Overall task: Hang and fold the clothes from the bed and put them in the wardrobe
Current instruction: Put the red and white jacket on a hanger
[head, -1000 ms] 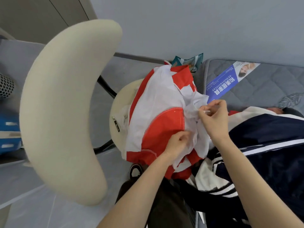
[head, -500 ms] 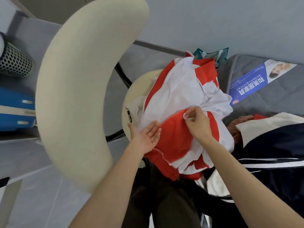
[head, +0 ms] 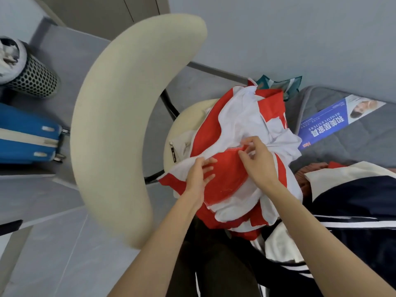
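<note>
A red and white zip jacket (head: 240, 125) lies bunched on the cream chair seat (head: 179, 123), next to the bed. My left hand (head: 198, 175) rests flat on its red panel with straight fingers. My right hand (head: 260, 161) lies just to the right, its loosely bent fingertips touching the fabric at the red zipper edge without a plain pinch. On the grey mattress (head: 342, 151) to the right lies a navy jacket with white stripes (head: 353, 200), with a cream garment (head: 334, 172) over its top edge.
The chair's curved cream backrest (head: 128, 125) rises at left, close to my left arm. A blue suitcase (head: 25, 136) and a mesh bin (head: 34, 78) stand on the floor at far left. A blue leaflet (head: 321, 127) lies on the mattress. Beige cabinet doors (head: 107, 13) show at top.
My left hand let go of the fabric, opened, and now lies flat on the red panel. My right hand moved from the white bunch to the zipper edge and loosened its pinch.
</note>
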### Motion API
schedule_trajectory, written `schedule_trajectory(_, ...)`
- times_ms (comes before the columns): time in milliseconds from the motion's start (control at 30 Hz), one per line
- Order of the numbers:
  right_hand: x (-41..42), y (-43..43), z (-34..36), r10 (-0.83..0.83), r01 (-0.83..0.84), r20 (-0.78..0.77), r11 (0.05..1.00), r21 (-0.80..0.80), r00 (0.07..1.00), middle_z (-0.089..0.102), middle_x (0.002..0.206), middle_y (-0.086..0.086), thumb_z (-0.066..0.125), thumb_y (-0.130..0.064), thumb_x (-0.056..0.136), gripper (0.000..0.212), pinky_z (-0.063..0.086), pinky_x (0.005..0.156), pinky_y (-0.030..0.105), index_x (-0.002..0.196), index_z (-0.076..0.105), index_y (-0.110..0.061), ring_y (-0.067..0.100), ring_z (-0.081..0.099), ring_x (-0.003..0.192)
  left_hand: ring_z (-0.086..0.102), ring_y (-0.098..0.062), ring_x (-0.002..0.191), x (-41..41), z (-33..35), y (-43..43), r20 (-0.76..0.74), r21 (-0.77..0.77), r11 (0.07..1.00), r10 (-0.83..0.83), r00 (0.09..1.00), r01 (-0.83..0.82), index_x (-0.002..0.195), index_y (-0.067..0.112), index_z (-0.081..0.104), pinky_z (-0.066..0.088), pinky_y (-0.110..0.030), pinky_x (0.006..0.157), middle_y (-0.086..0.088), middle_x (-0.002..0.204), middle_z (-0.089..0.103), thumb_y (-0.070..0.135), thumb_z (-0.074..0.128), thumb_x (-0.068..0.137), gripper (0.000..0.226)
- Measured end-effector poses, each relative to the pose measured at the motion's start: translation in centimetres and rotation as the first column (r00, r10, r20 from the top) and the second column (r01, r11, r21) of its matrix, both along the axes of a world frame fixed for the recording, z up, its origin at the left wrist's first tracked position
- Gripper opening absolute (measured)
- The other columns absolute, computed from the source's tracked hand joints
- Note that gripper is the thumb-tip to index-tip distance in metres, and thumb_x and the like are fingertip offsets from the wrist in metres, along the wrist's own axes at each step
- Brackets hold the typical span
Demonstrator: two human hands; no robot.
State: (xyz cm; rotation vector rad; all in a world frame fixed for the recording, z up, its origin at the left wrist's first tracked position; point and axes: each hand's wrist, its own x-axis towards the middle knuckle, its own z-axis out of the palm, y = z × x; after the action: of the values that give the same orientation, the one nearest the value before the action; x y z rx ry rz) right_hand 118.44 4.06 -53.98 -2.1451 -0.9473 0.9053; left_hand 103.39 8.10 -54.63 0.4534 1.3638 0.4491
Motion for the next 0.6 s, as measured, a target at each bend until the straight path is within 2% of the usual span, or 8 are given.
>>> schedule_trajectory(67, 0.4, 0.6, 1.7, 0.096, -0.093, -0.015, 0.988, 0.123, 0.995, 0.056, 0.088, 0.007, 0.059, -0.004, 0.089, 0.043, 0.046, 0.076, 0.026, 0.123, 0.051, -0.029, 0.018, 0.052, 0.078, 0.056, 0.002, 0.095, 0.4, 1.6, -0.2, -0.12, 0.307, 0.924, -0.199, 0.973, 0.227, 0.075, 0.019, 0.066, 0.043, -0.016, 0.091, 0.014, 0.093, 0.066, 0.024, 0.036, 0.101, 0.04)
schedule_trajectory(167, 1.7, 1.9, 4.3, 0.308, -0.322, 0.111, 0.935, 0.15, 0.945, 0.05, 0.095, 0.004, 0.06, -0.002, 0.086, 0.063, 0.04, 0.078, 0.01, 0.132, 0.044, -0.042, 0.012, 0.047, 0.083, 0.055, 0.003, 0.099, 0.9, 3.4, 0.2, -0.258, 0.628, 0.65, -0.344, 0.903, 0.427, 0.087, 0.017, 0.062, 0.036, -0.005, 0.089, 0.014, 0.096, 0.062, 0.029, 0.035, 0.102, 0.034)
schedule_trajectory(233, 2.6, 2.5, 5.2, 0.402, -0.422, 0.196, 0.903, 0.074, 0.894, 0.056, 0.096, 0.004, 0.061, -0.006, 0.087, 0.043, 0.046, 0.081, 0.023, 0.12, 0.058, -0.033, 0.014, 0.051, 0.086, 0.054, 0.001, 0.101, 1.1, 4.1, 0.4, -0.384, 0.696, 0.466, -0.401, 0.832, 0.546, 0.093, 0.022, 0.061, 0.036, -0.006, 0.089, 0.014, 0.099, 0.06, 0.034, 0.035, 0.101, 0.03)
schedule_trajectory(300, 3.3, 2.6, 5.6, 0.362, -0.38, 0.214, 0.924, 0.05, 0.907, 0.063, 0.093, 0.003, 0.059, -0.008, 0.089, 0.019, 0.049, 0.078, 0.037, 0.103, 0.062, -0.021, 0.02, 0.059, 0.083, 0.052, 0.005, 0.105, 1.1, 4.4, 0.4, -0.461, 0.679, 0.372, -0.456, 0.762, 0.633, 0.106, 0.025, 0.064, 0.036, -0.007, 0.092, 0.016, 0.109, 0.061, 0.033, 0.036, 0.101, 0.03)
schedule_trajectory(367, 3.7, 2.0, 5.4, 0.2, -0.224, 0.184, 0.967, 0.12, 0.962, 0.064, 0.086, 0.0, 0.058, -0.005, 0.09, 0.01, 0.049, 0.073, 0.024, 0.093, 0.058, -0.015, 0.018, 0.062, 0.077, 0.048, 0.005, 0.118, 1.1, 4.4, 0.1, -0.391, 0.655, 0.439, -0.5, 0.773, 0.615, 0.121, 0.027, 0.063, 0.035, -0.015, 0.103, 0.016, 0.124, 0.059, 0.035, 0.041, 0.099, 0.032)
schedule_trajectory(433, 4.0, 0.9, 5.0, 0.021, -0.043, 0.103, 0.977, 0.207, 0.994, 0.062, 0.08, -0.004, 0.057, 0.004, 0.086, 0.014, 0.043, 0.066, 0.01, 0.087, 0.057, -0.01, 0.006, 0.06, 0.07, 0.047, 0.002, 0.125, 1.2, 4.9, -0.5, -0.085, 0.518, 0.742, -0.451, 0.889, 0.426, 0.13, 0.033, 0.056, 0.034, -0.022, 0.107, 0.017, 0.133, 0.055, 0.056, 0.05, 0.09, 0.046)
schedule_trajectory(500, 4.2, -0.3, 4.3, -0.135, 0.137, -0.025, 0.964, 0.228, 0.991, 0.061, 0.078, -0.01, 0.06, 0.01, 0.082, 0.019, 0.047, 0.069, 0.012, 0.083, 0.058, -0.009, -0.002, 0.058, 0.07, 0.05, 0.0, 0.123, 0.9, 5.0, -1.1, 0.18, 0.204, 0.956, -0.248, 0.952, 0.211, 0.134, 0.035, 0.051, 0.037, -0.024, 0.1, 0.015, 0.134, 0.056, 0.082, 0.053, 0.069, 0.081)
schedule_trajectory(600, 4.6, -2.0, 3.0, -0.356, 0.386, -0.197, 0.911, 0.144, 0.914, 0.061, 0.081, -0.009, 0.064, 0.009, 0.081, 0.029, 0.054, 0.079, 0.026, 0.077, 0.056, -0.019, -0.001, 0.062, 0.081, 0.053, -0.019, 0.124, -0.6, 4.2, -1.1, 0.385, -0.224, 0.974, 0.107, 0.917, -0.02, 0.134, 0.022, 0.052, 0.042, -0.04, 0.1, -0.005, 0.133, 0.06, 0.085, 0.049, 0.062, 0.097)
